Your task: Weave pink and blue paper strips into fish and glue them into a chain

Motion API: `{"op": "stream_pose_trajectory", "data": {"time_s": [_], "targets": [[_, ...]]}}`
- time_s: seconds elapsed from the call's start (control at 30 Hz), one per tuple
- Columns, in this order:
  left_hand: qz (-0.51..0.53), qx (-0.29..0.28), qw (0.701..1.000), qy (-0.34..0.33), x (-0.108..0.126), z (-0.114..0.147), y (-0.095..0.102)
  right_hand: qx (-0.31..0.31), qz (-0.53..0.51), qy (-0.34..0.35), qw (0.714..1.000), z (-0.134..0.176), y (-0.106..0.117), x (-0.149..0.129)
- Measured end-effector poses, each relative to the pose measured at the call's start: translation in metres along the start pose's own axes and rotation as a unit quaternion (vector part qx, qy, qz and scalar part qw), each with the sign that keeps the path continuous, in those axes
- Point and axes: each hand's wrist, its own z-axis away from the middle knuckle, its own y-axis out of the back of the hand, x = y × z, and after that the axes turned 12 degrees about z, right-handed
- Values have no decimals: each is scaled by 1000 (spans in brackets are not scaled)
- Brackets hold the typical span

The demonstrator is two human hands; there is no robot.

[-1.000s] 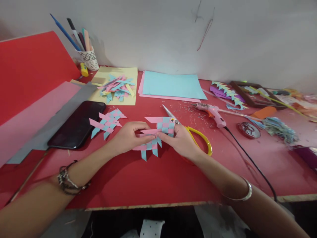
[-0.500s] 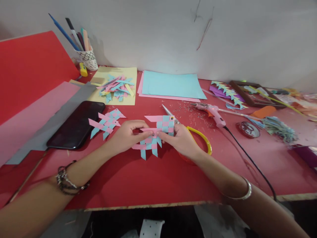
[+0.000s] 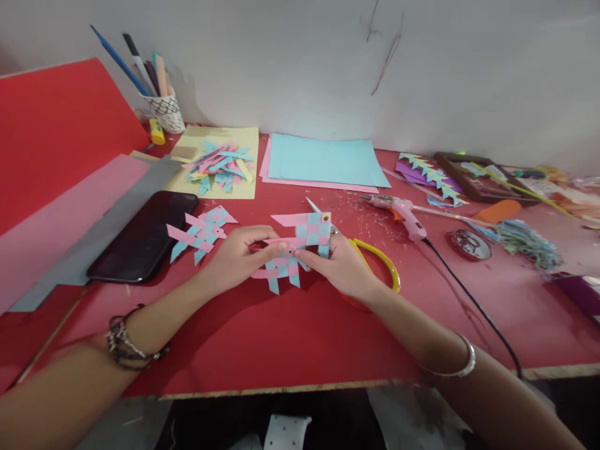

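Two woven pink-and-blue paper fish are held together above the red table in the head view. My left hand (image 3: 244, 255) pinches the lower woven paper fish (image 3: 282, 269), whose strip ends hang down. My right hand (image 3: 347, 267) grips the upper woven paper fish (image 3: 313, 231) at its right side, and its thumb reaches the lower one near a small stick-on eye (image 3: 290, 251). Another eye sits at the upper fish's top right corner. My fingers behind the paper are hidden. Scissors (image 3: 388, 265) with yellow handles lie partly behind my right hand.
More woven fish (image 3: 206, 230) lie left beside a black phone (image 3: 145, 237). Paper strips (image 3: 222, 165) are heaped on yellow paper; blue sheets (image 3: 323, 159) lie at the back. To the right are a pink glue gun (image 3: 398, 212) with a black cord and a brown tray (image 3: 487, 194).
The paper fish have shifted and tilted slightly in my hands, the upper one rising a little. The lower fish's eye shows more clearly. Both hands keep their grip.
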Motion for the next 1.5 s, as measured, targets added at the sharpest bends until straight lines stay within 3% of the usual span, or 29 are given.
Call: {"op": "stream_pose_trajectory", "data": {"time_s": [0.17, 0.43, 0.7, 0.97, 1.17, 1.5], "targets": [[7, -9, 1000, -6, -2, 1, 2, 5, 4, -3, 1000, -1, 0, 4], [-14, 50, 999, 1, -1, 0, 1, -8, -45, 4, 999, -2, 0, 7], [-29, 66, 997, -7, 2, 1, 1, -14, -49, -3, 999, -2, 0, 6], [-27, 87, 996, -10, 5, 1, 1, -40, -49, 44, 997, 0, -1, 12], [-9, 57, 998, -13, -1, 1, 1, 7, -9, 23, 1000, 0, 0, 4], [-2, -1, 1000, 4, -2, 0, 1, 28, -99, 53, 993, -2, -7, 17]]}}
